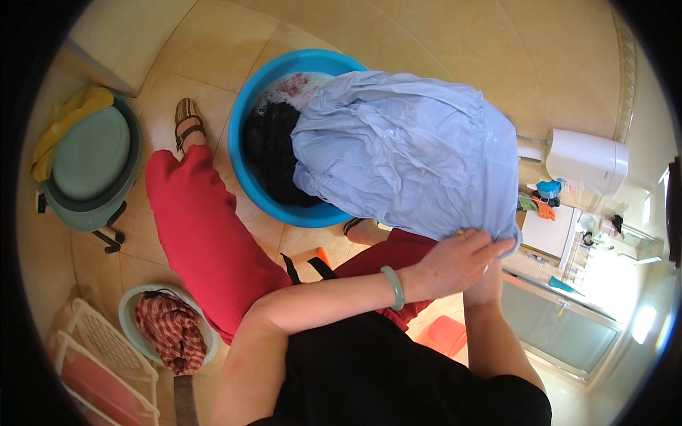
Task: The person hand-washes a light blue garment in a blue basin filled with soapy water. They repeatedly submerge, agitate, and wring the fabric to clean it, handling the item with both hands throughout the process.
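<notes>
Probably mid-wash handling: holding up pale-blue, crinkled sheet of thin fabric (405, 149) by its near right edge, hiding the right side of round blue plastic tub (237, 135) with dark cloth (273, 149) and white suds (312, 79) inside. Next move likely calls for a firm pinch on that edge. Left hand (451, 265): reaching rightward, back up, fingers clamped on the edge. Right hand: hidden by the fabric, cannot tell finger state; right forearm (487, 323) steep below.
</notes>
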The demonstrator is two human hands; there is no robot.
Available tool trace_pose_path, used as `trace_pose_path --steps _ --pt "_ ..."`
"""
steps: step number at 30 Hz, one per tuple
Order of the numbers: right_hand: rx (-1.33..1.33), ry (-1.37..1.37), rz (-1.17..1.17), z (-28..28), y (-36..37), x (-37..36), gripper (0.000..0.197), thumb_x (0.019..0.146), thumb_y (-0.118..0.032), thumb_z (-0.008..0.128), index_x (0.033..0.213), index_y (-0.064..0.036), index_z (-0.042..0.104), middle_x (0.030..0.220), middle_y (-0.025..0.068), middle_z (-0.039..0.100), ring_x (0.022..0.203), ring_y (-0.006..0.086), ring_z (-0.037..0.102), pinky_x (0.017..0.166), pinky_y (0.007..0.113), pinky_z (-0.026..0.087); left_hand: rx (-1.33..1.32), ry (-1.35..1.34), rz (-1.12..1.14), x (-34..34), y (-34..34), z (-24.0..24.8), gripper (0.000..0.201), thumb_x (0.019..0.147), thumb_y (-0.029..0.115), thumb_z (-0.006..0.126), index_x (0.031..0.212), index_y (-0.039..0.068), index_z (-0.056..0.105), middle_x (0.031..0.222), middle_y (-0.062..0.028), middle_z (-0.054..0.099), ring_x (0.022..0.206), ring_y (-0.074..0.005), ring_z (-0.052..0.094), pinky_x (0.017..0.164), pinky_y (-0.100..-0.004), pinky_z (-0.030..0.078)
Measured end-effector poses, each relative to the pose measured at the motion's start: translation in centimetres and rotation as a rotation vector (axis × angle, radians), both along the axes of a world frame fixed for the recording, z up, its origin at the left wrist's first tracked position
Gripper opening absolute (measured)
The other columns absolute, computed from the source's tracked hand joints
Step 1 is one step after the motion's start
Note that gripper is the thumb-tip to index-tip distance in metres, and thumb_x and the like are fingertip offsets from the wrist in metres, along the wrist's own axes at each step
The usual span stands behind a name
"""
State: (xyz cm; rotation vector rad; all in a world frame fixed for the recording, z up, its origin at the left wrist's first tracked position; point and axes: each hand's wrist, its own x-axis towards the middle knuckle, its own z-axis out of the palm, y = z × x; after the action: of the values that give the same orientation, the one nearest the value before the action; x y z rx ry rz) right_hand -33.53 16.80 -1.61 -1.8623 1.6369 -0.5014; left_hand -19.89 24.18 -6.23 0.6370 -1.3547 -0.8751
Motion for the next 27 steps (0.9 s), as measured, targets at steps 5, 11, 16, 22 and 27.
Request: trace_pose_path --steps 5,11,16,22,27 --pt "0.004 -0.030 0.019 -0.9 -0.1 0.0 0.033 0.092 -0.029 0.043 0.109 -0.0023 0.055 0.103 0.0132 0.058 0.093 0.0222 0.055 0.086 0.033 0.043 0.243 0.094 0.563 3.4 -2.3 -3.8 0.028 0.077 0.007 0.065 0.103 0.007 0.055 0.109 -0.0156 0.052 0.105 -0.0322 0.048 0.091 -0.0401 0.036" --pt "-0.006 -0.022 0.052 -1.4 -0.3 0.7 0.033 0.092 -0.029 0.044 0.109 -0.0024 0.055 0.104 0.0132 0.058 0.094 0.0225 0.055 0.087 0.034 0.043 0.729 0.376 0.698 6.7 -5.7 -8.9 0.052 0.078 0.022 0.073 0.117 0.000 0.047 0.114 -0.0167 0.049 0.105 -0.0284 0.046 0.090 -0.0361 0.038" --pt "-0.037 0.061 0.102 -2.0 -1.4 1.6 0.033 0.092 -0.029 0.044 0.110 -0.0025 0.055 0.104 0.0132 0.058 0.094 0.0227 0.055 0.087 0.034 0.043 0.930 1.026 0.295 6.5 -6.3 -11.1 0.022 0.083 0.015 0.069 0.097 0.004 0.057 0.081 -0.0007 0.057 0.076 -0.0072 0.049 0.068 -0.0238 0.041" --pt "-0.108 0.184 0.178 -4.4 -5.4 3.1 0.033 0.091 -0.029 0.045 0.110 -0.0026 0.055 0.105 0.0132 0.058 0.095 0.0230 0.055 0.088 0.034 0.043 0.873 1.397 0.274 8.1 -6.0 -12.4 0.015 0.082 0.004 0.063 0.087 0.012 0.051 0.086 0.0005 0.054 0.078 -0.0096 0.050 0.070 -0.0222 0.037" --pt "-0.120 0.191 0.213 -6.2 -6.5 4.0 0.034 0.091 -0.029 0.045 0.110 -0.0027 0.055 0.105 0.0131 0.057 0.096 0.0233 0.054 0.088 0.034 0.043 0.979 1.135 0.324 8.3 -5.4 -14.5 0.015 0.085 0.019 0.064 0.093 0.014 0.052 0.089 0.0009 0.055 0.084 -0.0110 0.051 0.073 -0.0261 0.037"
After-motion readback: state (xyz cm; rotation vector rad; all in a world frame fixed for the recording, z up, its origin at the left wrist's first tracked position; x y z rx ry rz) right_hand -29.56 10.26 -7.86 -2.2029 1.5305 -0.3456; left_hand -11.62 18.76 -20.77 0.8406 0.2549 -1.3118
